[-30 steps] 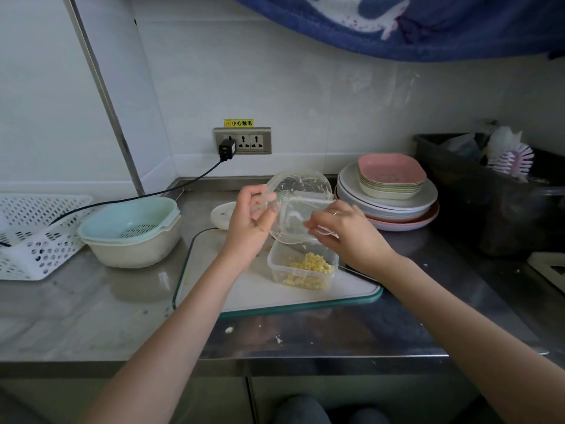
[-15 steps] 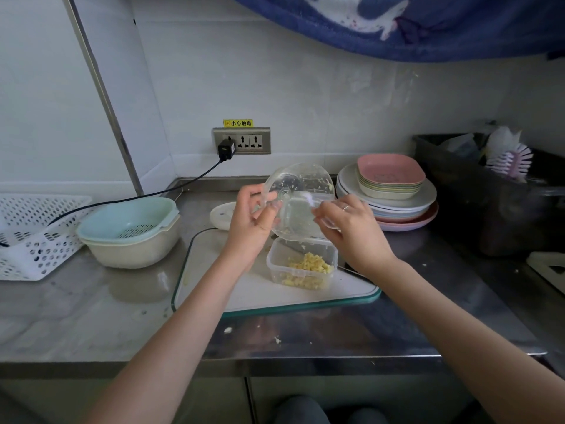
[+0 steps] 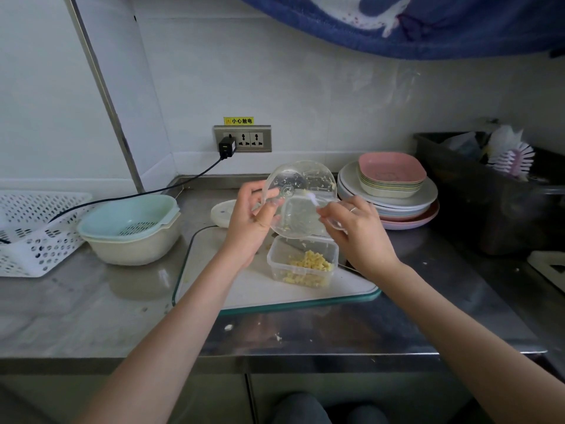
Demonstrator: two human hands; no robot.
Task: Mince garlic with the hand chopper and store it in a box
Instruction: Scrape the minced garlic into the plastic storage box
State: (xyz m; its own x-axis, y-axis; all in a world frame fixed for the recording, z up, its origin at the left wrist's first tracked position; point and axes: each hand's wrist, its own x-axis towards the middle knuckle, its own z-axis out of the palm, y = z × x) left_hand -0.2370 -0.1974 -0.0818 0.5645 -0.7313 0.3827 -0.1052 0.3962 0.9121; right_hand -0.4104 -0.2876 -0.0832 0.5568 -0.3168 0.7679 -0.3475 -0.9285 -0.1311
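Step in hand: we judge the mincing done and the transfer under way. We are emptying the chopper bowl into the box.
Chopper bowl: clear plastic, tipped on its side above the box, mouth turned down and toward us. Bits of garlic cling to its inner wall.
Left hand: fingers curled round the bowl's left rim, grip clamped on it, holding it tilted.
Right hand: pinches a small clear tool with a white tip that reaches into the bowl. It looks like a scraper or spoon, but we cannot tell which. Grip closed on that tool.
Garlic: most of it lies as a yellow heap in the box, toward the right side. A few scraps sit on the bench near the front edge.
Box: small, clear, lidless, standing on the white cutting board, directly under the bowl.
Lid: a round white lid lies behind the left hand. We take it for the chopper's top. We see no lid for the box.
Around: strainer bowl and white basket to the left, stack of plates to the right, all well apart from the box.
Next move, our judgement: scrape the stuck bits off the wall so they drop into the box, keeping the bowl's mouth over the opening. Then set the bowl down and close the box.
Risk: scraps falling past the narrow box onto the board.
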